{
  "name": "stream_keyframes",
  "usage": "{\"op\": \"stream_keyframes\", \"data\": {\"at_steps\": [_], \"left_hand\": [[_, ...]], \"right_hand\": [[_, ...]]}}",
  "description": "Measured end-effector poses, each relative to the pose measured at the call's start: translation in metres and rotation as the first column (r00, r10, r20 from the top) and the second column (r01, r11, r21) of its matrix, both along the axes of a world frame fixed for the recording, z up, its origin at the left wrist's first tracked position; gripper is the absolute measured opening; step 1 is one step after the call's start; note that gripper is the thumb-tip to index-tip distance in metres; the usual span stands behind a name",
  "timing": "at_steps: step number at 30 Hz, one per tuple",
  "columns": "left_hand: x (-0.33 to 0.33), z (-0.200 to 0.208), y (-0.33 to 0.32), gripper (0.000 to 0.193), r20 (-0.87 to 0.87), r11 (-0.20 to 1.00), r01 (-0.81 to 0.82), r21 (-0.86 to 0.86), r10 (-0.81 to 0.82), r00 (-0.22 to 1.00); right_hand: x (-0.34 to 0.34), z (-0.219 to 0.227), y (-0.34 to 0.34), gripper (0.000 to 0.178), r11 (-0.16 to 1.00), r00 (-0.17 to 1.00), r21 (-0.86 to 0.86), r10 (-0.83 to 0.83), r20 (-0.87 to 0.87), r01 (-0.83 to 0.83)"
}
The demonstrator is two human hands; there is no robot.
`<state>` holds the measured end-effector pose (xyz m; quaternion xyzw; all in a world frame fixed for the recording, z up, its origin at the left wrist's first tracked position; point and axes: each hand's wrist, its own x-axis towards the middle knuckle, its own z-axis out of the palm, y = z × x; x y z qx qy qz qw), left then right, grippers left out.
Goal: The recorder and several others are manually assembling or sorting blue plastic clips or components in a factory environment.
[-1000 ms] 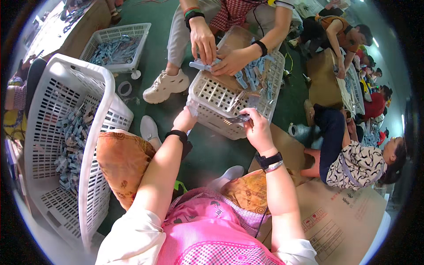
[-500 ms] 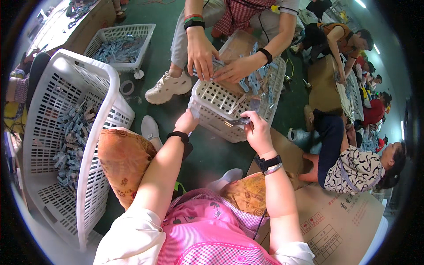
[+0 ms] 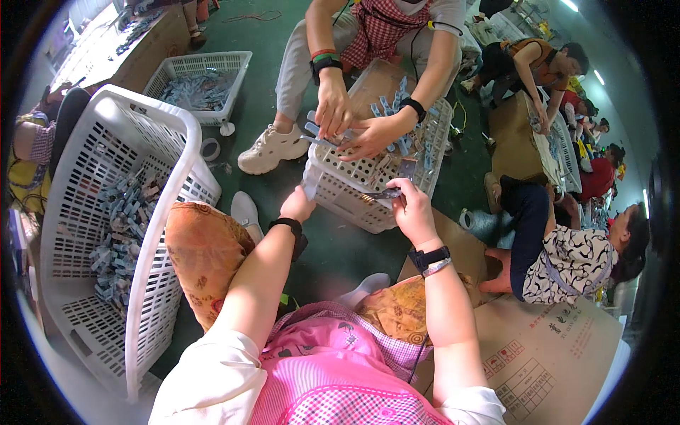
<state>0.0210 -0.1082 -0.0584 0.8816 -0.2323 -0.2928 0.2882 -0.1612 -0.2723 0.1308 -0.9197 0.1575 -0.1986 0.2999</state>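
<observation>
My left hand (image 3: 297, 204) is closed at the near left corner of an upturned white plastic crate (image 3: 347, 185); a pale, see-through scrap shows at its fingertips, too unclear to name. Between the fingers and thumb of my right hand (image 3: 413, 209) is a dark hand tool (image 3: 384, 195) with brass-coloured prongs pointing left, held against the crate's near side. On the crate lie pale blue plastic clips (image 3: 404, 134) and a piece of cardboard (image 3: 365, 88). Opposite me, a co-worker's two hands (image 3: 354, 131) handle more blue clips over the crate top.
A tall white basket (image 3: 134, 283) with a heap of blue-grey clips stands at my left. Behind it is a lower white basket (image 3: 237, 78) of clips. A tape roll (image 3: 210, 149) lies on the green floor. Flattened cardboard (image 3: 538, 354) and a seated person (image 3: 567, 262) are at my right.
The co-worker's hands have shifted, and blue clips now stick out to the left from under them. My own hands have hardly moved; the view has tilted slightly.
</observation>
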Motion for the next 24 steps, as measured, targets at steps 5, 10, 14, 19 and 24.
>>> {"op": "stream_keyframes", "data": {"at_steps": [5, 10, 14, 19, 24], "left_hand": [[-0.005, 0.004, 0.007, 0.046, -0.002, 0.998, 0.021, 0.055, -0.021, 1.000], [0.003, 0.011, 0.015, 0.043, 0.136, 0.999, 0.026, -0.041, -0.020, 0.990], [0.000, 0.087, 0.005, 0.047, 0.241, 0.995, 0.050, -0.083, -0.029, 0.970], [-0.005, 0.174, 0.024, 0.054, 0.294, 0.947, 0.041, -0.317, 0.057, 0.954], [-0.025, 0.213, 0.047, 0.059, 0.334, 0.801, 0.205, -0.562, -0.008, 0.943]], "right_hand": [[-0.006, -0.002, -0.002, 0.030, 1.000, 1.000, -0.012, -0.022, -0.008, 0.022], [-0.005, -0.005, 0.001, 0.029, 0.999, 1.000, -0.033, -0.014, 0.015, 0.015], [-0.010, -0.008, -0.002, 0.027, 0.998, 0.998, -0.061, -0.031, 0.052, 0.034], [-0.014, -0.005, 0.004, 0.026, 0.997, 0.998, -0.055, -0.052, 0.039, 0.054], [-0.023, -0.004, -0.002, 0.026, 0.995, 0.995, -0.069, -0.073, 0.067, 0.078]]}}
